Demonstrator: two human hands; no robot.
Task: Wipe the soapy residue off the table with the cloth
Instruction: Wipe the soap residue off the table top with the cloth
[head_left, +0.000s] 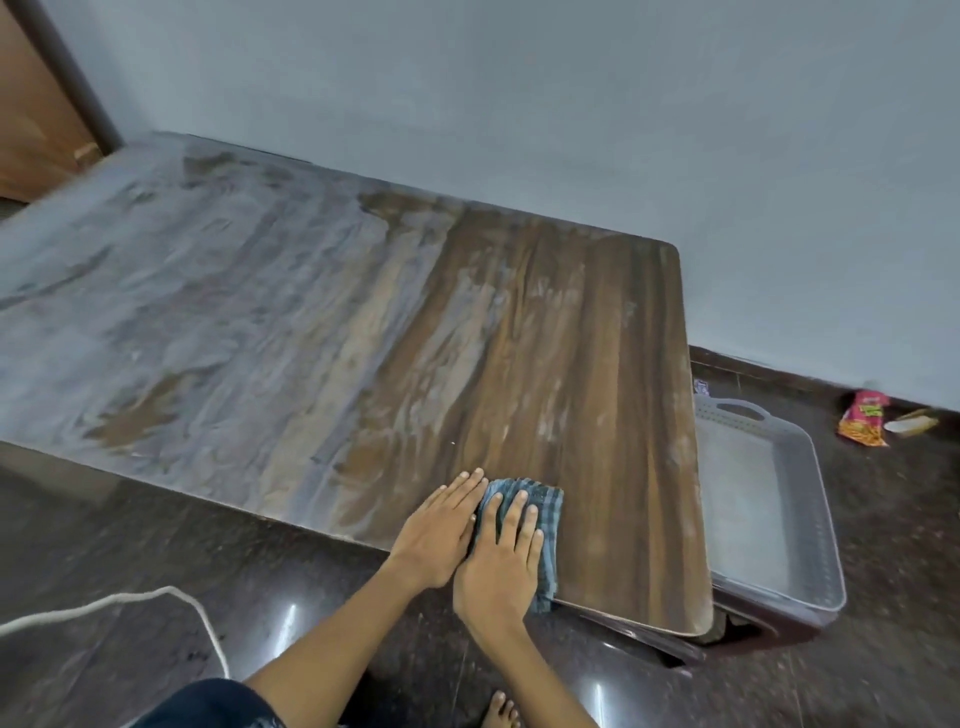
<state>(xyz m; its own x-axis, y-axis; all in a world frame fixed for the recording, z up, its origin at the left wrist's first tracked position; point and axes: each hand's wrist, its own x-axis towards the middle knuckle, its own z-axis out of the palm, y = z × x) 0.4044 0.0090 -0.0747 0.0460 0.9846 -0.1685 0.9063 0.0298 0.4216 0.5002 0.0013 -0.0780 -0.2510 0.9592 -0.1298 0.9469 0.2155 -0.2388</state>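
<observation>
Cloth, a blue checked rag, lay flat on the surface near its near edge, toward the right end. Both hands pressed down on it side by side. The right hand covered most of the cloth, its fingers straight and slightly spread, with the rag showing beyond the fingertips and along the right side of the hand down to the near edge. The left hand lay just beside it, touching it, fingers straight and close together, resting partly on the cloth's left edge and partly on bare wood. Neither hand curled round anything.

Soapy residue spread as a grey-white film over the left and middle parts of the surface, thickest toward the far left corner. Toward the right end the brown wood grain showed through, with only faint pale streaks and specks.

A grey plastic tray sat just beyond the right edge, lower than the surface and partly hidden under it. On the dark polished floor further right lay a red and yellow wrapper beside a small pale scrap. A white cord curved over the floor at the lower left. A bare foot showed at the bottom. A plain pale wall stood behind the far edge.
</observation>
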